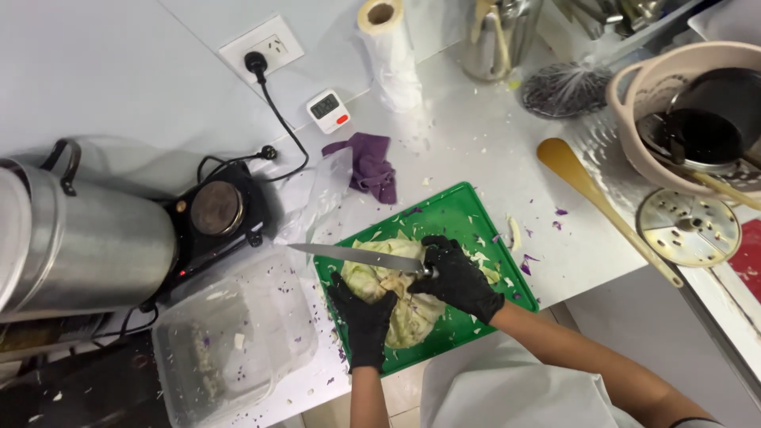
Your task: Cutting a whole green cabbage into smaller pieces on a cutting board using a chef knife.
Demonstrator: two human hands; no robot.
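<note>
This is a working kitchen, likely a commercial prep area. A white counter (476,143) carries a green cutting board (468,218) scattered with cabbage shreds, a large steel stockpot (79,242) beside a small black hot plate (218,210), a digital kitchen timer (327,111), a paper towel roll (390,55), a wooden spatula (598,202), a slicer disc (689,227) and a clear plastic container (234,337).

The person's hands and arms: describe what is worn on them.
Both the left hand and the right hand wear snug black disposable-style gloves ending at the wrists. The forearms above them are bare, with no sleeves, watches or bands visible. No markings show on the gloves.
</note>
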